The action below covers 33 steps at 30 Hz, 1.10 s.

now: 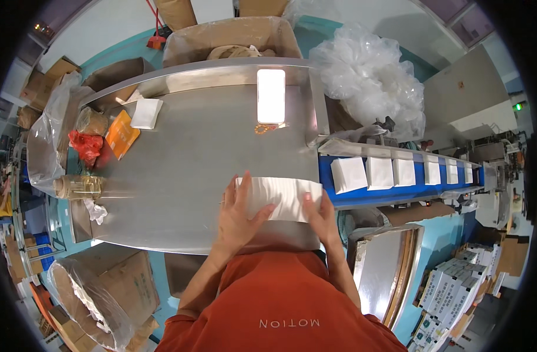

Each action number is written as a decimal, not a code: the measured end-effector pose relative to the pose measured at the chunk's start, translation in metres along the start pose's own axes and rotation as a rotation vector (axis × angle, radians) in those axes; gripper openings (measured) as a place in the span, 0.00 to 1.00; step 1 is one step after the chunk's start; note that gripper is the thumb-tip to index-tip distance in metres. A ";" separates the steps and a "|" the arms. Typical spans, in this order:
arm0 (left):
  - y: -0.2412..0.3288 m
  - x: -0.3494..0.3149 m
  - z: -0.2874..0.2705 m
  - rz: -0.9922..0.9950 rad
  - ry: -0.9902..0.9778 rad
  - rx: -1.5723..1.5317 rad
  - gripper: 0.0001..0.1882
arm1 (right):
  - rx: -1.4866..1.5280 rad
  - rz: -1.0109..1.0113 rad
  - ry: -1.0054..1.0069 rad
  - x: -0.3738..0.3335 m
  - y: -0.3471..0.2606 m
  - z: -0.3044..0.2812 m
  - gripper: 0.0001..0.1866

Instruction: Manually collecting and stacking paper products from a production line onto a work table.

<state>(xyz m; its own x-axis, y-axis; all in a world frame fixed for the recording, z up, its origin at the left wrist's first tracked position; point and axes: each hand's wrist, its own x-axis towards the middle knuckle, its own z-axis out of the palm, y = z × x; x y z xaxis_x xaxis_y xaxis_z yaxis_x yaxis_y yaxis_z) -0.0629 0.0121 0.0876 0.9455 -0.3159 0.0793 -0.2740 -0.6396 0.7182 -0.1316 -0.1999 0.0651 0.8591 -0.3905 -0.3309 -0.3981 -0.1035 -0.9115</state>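
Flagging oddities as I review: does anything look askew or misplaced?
Mildly: the leftmost white stack on the blue belt looks turned within its row, though the lens bends lines. A crumpled white scrap sits like litter near the left edge of the metal table.

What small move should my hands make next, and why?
Probably press both hands gently inward to keep the white stack together: your left hand is at its left end and your right hand at its right, and it looks made of many thin layers, which might slip apart if your grip loosens.
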 end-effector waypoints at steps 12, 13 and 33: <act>-0.002 0.004 0.000 0.011 0.033 0.079 0.45 | 0.731 0.226 0.137 0.003 0.039 -0.024 0.14; -0.001 0.003 0.002 0.038 0.017 0.070 0.46 | 0.746 0.180 0.170 0.006 0.033 -0.022 0.14; 0.014 -0.005 0.016 0.075 -0.027 0.010 0.48 | 0.155 0.111 0.003 -0.007 -0.001 -0.003 0.31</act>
<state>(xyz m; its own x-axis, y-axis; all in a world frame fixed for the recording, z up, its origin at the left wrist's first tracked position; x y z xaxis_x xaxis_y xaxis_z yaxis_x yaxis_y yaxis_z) -0.0739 -0.0065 0.0858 0.9172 -0.3817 0.1143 -0.3458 -0.6202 0.7042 -0.1384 -0.2002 0.0690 0.8118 -0.3942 -0.4308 -0.4355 0.0826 -0.8964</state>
